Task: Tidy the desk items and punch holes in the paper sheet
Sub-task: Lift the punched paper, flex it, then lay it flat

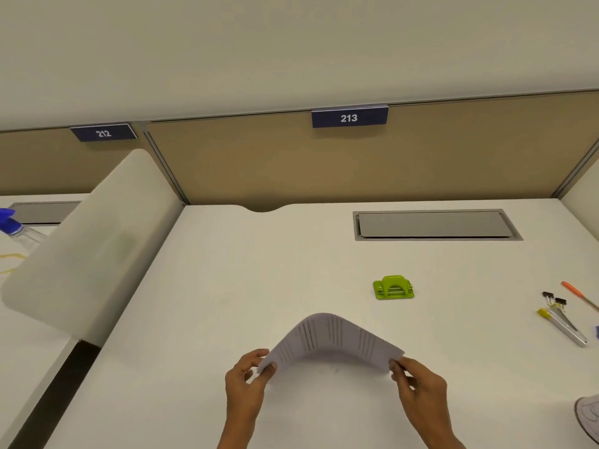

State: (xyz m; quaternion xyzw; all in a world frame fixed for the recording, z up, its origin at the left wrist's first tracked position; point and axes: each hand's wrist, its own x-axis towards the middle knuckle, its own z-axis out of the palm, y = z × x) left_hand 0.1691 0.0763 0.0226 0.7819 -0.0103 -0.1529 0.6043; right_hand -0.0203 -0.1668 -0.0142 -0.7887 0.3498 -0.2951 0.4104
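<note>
Over a white desk (210, 303), one printed paper sheet (334, 340) arches upward, its two near corners pinched between thumb and fingers of the left hand (248, 380) and right hand (418, 384). One green hole punch (393, 287) stands beyond the sheet to the right, bare desktop between them. Right of the punch, near the desk's edge, lie two black binder clips (555, 299), an orange pen (578, 293) and a silver tool (565, 327).

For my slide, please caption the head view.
Both hands arch a printed sheet near a green hole punch.
</note>
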